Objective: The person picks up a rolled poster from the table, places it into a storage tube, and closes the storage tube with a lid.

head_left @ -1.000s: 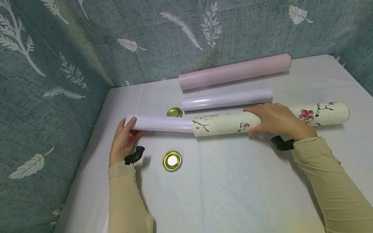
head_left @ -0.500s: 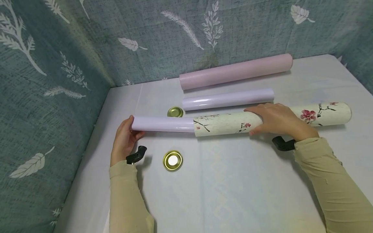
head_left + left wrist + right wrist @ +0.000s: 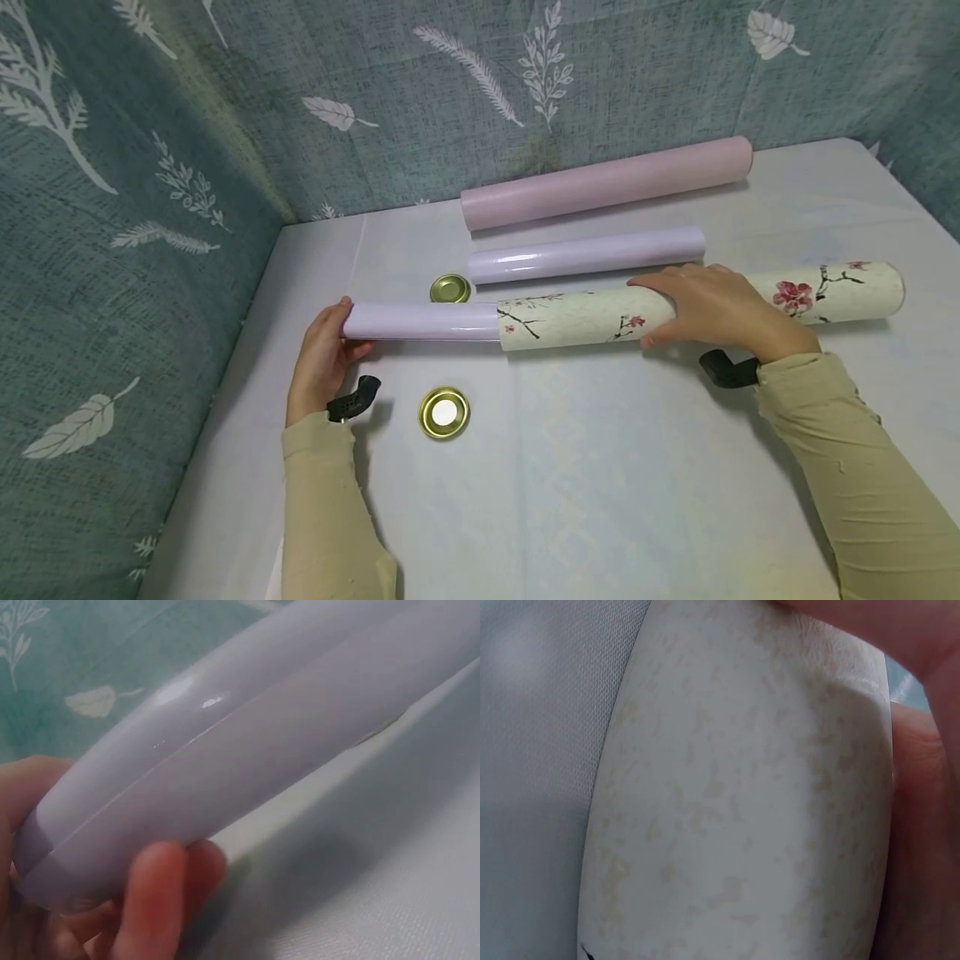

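A glossy pale-lilac paper roll (image 3: 420, 321) runs into the left end of a cream tube (image 3: 577, 318) printed with plum blossoms. My left hand (image 3: 321, 354) holds the roll at its outer end. The left wrist view shows fingers (image 3: 154, 896) curled under the roll (image 3: 225, 750), whose overlapping seam runs lengthwise. Farther right, my right hand (image 3: 723, 310) grips the tube from above, thumb on the near side. The right wrist view is filled by the tube's mottled surface (image 3: 727, 787). The part of the roll inside the tube is hidden.
Another lilac roll (image 3: 585, 255) lies behind the tube, and a pink roll (image 3: 607, 183) lies farther back near the cloth wall (image 3: 420, 92). One gold lid (image 3: 450, 288) sits behind the held roll; another gold lid (image 3: 443, 412) with a white centre lies in front.
My left hand has moved a little right, and less of the lilac roll shows outside the tube. Its thumb has gone from the roll's top to its end. The right hand stays put.
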A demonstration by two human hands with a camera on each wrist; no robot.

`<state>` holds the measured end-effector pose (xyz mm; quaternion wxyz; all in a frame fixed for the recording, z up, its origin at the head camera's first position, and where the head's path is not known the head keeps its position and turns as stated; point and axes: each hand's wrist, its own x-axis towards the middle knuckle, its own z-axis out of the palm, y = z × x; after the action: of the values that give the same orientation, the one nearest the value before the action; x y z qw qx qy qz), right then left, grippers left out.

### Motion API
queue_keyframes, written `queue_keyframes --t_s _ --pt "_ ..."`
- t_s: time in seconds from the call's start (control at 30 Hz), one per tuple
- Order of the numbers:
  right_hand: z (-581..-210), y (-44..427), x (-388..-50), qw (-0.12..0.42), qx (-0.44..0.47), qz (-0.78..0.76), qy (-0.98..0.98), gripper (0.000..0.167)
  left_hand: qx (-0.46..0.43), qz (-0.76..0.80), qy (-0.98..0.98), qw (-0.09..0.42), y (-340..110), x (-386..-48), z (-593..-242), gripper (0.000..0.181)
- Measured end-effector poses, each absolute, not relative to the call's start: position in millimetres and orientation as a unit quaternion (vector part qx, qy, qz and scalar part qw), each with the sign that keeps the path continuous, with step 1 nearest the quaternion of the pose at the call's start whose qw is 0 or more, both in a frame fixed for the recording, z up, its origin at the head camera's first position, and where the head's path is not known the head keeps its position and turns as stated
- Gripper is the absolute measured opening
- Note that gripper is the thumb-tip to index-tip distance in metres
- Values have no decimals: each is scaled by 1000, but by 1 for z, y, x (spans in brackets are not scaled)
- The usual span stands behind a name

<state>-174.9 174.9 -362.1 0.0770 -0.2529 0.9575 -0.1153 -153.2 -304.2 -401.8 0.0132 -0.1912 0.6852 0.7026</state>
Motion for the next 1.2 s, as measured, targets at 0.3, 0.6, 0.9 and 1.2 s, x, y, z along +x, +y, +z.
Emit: queue_keyframes --t_s 0.3,0.6,0.9,1.2 --pt "-363 175 -176 80 -254 -117 957 91 -203 671 713 22 -303 -154 -402 57" --pt "-363 175 -176 76 -254 -118 957 90 -205 663 719 27 -303 -153 -400 58" --pt "-363 176 -176 77 -254 -119 957 90 -205 665 718 26 -301 -154 -400 56" --pt "-363 175 -176 76 -253 -121 957 89 -207 655 726 35 -301 -154 -399 57"
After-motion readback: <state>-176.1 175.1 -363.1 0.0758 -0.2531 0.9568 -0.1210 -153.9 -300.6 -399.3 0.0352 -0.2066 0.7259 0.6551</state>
